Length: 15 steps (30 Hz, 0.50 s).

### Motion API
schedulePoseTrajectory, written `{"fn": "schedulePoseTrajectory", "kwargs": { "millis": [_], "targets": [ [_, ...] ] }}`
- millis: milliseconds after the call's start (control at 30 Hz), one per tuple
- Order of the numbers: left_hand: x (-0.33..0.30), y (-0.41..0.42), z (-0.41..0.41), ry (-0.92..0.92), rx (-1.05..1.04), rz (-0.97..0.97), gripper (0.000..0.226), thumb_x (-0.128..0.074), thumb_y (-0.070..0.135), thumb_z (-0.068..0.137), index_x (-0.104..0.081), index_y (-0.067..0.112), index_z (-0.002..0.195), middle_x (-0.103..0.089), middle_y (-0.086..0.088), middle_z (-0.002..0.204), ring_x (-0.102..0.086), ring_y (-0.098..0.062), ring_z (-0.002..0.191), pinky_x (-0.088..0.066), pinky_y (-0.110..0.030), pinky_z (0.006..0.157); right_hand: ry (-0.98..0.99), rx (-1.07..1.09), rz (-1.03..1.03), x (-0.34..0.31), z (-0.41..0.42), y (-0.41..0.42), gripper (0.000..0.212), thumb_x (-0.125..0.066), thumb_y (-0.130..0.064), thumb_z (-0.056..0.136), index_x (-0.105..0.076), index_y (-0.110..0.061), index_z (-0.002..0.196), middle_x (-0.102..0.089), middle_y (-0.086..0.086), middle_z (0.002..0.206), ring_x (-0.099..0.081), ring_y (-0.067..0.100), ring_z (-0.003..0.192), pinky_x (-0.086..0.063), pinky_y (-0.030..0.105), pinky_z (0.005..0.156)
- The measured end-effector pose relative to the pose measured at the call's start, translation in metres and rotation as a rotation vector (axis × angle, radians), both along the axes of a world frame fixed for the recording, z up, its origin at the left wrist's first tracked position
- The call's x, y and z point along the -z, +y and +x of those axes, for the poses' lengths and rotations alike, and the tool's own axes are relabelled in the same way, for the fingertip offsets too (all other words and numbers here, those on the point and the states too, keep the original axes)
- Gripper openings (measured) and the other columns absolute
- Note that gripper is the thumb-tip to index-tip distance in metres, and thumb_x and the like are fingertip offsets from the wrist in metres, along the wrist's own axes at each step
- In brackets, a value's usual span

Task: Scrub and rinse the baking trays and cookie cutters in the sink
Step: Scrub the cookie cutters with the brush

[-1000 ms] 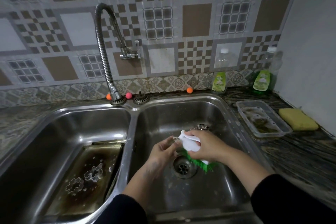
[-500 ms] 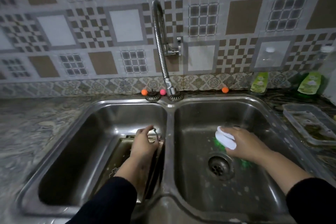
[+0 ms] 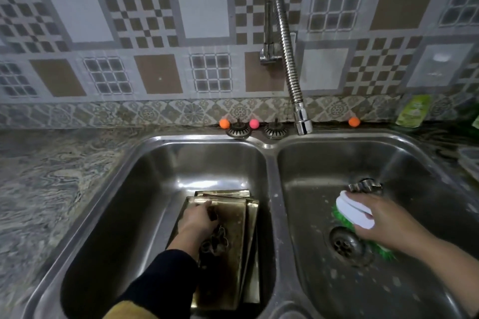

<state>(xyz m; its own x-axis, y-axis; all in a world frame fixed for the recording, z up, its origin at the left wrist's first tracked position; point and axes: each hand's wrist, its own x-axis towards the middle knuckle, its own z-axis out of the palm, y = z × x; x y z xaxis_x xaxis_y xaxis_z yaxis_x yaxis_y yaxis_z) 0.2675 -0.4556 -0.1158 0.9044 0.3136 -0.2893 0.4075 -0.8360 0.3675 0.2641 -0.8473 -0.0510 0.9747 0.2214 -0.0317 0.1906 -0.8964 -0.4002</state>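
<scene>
Your left hand point(image 3: 198, 220) reaches down into the left basin onto the stack of baking trays point(image 3: 233, 241). Its fingers curl over something on the top tray, but I cannot tell whether they have closed on a cookie cutter or only rest there. More cookie cutters point(image 3: 215, 242) lie just beside your wrist, toward you, on the same greasy tray.

Your right hand point(image 3: 381, 217) grips the white-handled brush point(image 3: 355, 211) in the right basin, green bristles down, with the drain point(image 3: 346, 243) just below your palm. Another cutter point(image 3: 365, 186) sits just beyond your fingertips.

The risks, as I judge them:
- The cutters are thin metal with sharp rims. Grabbing blind among them could nick your fingers.
- The trays lean on each other, not flat. Pulling a cutter off the top one could shift the stack and make it slide or clatter.
- Greasy metal slips easily. A dropped cutter could bounce toward the open drain.
- The tap point(image 3: 302, 124) hangs over the right basin, so rinsing needs everything carried across the divider.
</scene>
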Motion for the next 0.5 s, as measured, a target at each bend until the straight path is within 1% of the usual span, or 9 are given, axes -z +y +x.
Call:
{"fn": "schedulePoseTrajectory", "kwargs": {
  "millis": [67, 133, 233, 300, 333, 400, 467, 500],
  "targets": [
    [-0.004, -0.001, 0.002, 0.007, 0.048, 0.065, 0.064, -0.067, 0.041, 0.083, -0.041, 0.034, 0.141, -0.043, 0.0, 0.143, -0.045, -0.022, 0.128, -0.043, -0.04, 0.103, 0.008, 0.014, 0.022, 0.0, -0.002, -0.001, 0.073, -0.074, -0.018, 0.069, -0.048, -0.028, 0.137, -0.049, -0.016, 0.14, -0.047, 0.004, 0.126, -0.037, 0.019, 0.099],
    [-0.015, -0.007, 0.004, -0.03, 0.104, 0.113, 0.057, -0.063, 0.042, 0.086, -0.045, 0.032, 0.139, -0.041, 0.001, 0.145, -0.043, -0.023, 0.13, -0.042, -0.04, 0.103, 0.011, 0.023, 0.03, -0.002, -0.004, -0.003, 0.071, -0.075, -0.015, 0.07, -0.05, -0.025, 0.136, -0.05, -0.013, 0.139, -0.049, 0.004, 0.123, -0.035, 0.015, 0.093],
    [-0.042, -0.028, 0.01, -0.06, 0.214, 0.096, 0.048, -0.058, 0.043, 0.089, -0.05, 0.031, 0.134, -0.049, 0.004, 0.138, -0.053, -0.022, 0.122, -0.046, -0.036, 0.098, 0.057, 0.052, 0.06, -0.007, -0.007, -0.009, 0.069, -0.076, -0.012, 0.071, -0.052, -0.021, 0.135, -0.053, -0.01, 0.136, -0.049, 0.001, 0.113, -0.034, 0.003, 0.079],
    [-0.06, -0.047, 0.019, -0.034, 0.297, 0.098, 0.043, -0.057, 0.04, 0.09, -0.052, 0.03, 0.132, -0.056, 0.004, 0.133, -0.056, -0.021, 0.118, -0.047, -0.035, 0.097, 0.101, 0.087, 0.072, -0.015, -0.009, -0.017, 0.068, -0.077, -0.014, 0.071, -0.053, -0.02, 0.134, -0.057, -0.007, 0.132, -0.055, 0.004, 0.104, -0.038, 0.0, 0.073],
    [-0.07, -0.058, 0.024, -0.027, 0.333, 0.123, 0.042, -0.056, 0.04, 0.09, -0.054, 0.029, 0.13, -0.058, 0.003, 0.132, -0.056, -0.021, 0.118, -0.047, -0.035, 0.098, 0.121, 0.108, 0.068, -0.021, -0.009, -0.021, 0.067, -0.078, -0.017, 0.071, -0.053, -0.02, 0.133, -0.059, -0.004, 0.129, -0.056, 0.005, 0.098, -0.04, 0.004, 0.07],
    [-0.09, -0.081, 0.032, -0.04, 0.378, 0.178, 0.038, -0.055, 0.039, 0.09, -0.058, 0.028, 0.126, -0.06, 0.001, 0.128, -0.057, -0.021, 0.118, -0.047, -0.033, 0.095, 0.129, 0.141, 0.049, -0.038, -0.007, -0.033, 0.066, -0.079, -0.021, 0.071, -0.055, -0.02, 0.132, -0.062, 0.001, 0.124, -0.058, 0.006, 0.092, -0.04, 0.015, 0.071],
    [-0.108, -0.109, 0.037, -0.058, 0.402, 0.204, 0.037, -0.054, 0.039, 0.089, -0.06, 0.027, 0.124, -0.06, 0.001, 0.127, -0.057, -0.022, 0.116, -0.047, -0.032, 0.091, 0.095, 0.152, 0.005, -0.061, -0.002, -0.051, 0.064, -0.079, -0.023, 0.07, -0.057, -0.02, 0.13, -0.065, 0.003, 0.12, -0.06, 0.009, 0.093, -0.037, 0.017, 0.073],
    [-0.116, -0.125, 0.037, -0.072, 0.411, 0.215, 0.038, -0.054, 0.039, 0.09, -0.059, 0.026, 0.125, -0.059, 0.001, 0.128, -0.057, -0.022, 0.117, -0.047, -0.032, 0.092, 0.07, 0.161, -0.012, -0.074, 0.001, -0.062, 0.064, -0.079, -0.025, 0.07, -0.057, -0.021, 0.13, -0.065, 0.003, 0.12, -0.061, 0.012, 0.097, -0.036, 0.018, 0.074]
  ]
}}
